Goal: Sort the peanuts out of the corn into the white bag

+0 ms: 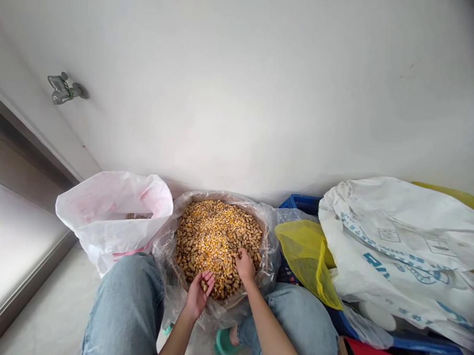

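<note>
A round container lined with clear plastic (271,242) stands between the knees, full of unshelled peanuts (187,248) mixed with yellow corn kernels (211,236). My left hand (199,293) is over its near edge, palm up with curled fingers, and holds a few peanuts. My right hand (244,266) reaches into the right part of the mix, its fingertips together at the surface; what they pinch, if anything, is too small to make out.
An open white sack (136,236) stands at the left. To the right lie a yellow mesh bag (304,248), a large white printed sack (394,247) and a blue crate (302,203). A wall rises behind, with a metal tap (66,90).
</note>
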Demonstrator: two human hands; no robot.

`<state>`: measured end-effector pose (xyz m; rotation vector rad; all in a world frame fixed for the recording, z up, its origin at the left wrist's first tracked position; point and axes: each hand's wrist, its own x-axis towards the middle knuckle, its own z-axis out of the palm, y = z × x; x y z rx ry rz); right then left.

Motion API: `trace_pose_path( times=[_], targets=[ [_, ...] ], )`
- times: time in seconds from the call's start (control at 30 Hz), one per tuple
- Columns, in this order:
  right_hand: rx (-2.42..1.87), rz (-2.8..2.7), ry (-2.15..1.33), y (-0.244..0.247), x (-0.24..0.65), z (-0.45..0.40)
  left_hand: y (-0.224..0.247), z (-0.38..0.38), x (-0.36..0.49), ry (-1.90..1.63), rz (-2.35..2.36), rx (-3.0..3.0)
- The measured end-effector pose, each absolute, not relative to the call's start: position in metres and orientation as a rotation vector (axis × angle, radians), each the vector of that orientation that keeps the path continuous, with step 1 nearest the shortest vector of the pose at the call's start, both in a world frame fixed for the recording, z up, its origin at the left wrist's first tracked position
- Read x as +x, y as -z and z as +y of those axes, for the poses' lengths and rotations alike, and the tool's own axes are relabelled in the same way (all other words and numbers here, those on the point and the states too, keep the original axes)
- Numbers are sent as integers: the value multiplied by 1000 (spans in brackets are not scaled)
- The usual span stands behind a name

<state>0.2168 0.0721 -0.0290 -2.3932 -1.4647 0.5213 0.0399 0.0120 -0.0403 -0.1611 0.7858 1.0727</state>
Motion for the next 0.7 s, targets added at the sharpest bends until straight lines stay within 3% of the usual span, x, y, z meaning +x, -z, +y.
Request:
trace_pose_path(
  times=[0.47,0.63,0.7],
  targets=[
    [-2267,-1251,-734,16,207,72,43,10,38,-1070,747,-126],
    [-1625,-1544,-1291,0,168,36,45,14,39,-1112,755,-114],
    [-1550,-1580,-1470,0,160,27,44,14,39,-1109,778,-126]
  ],
)
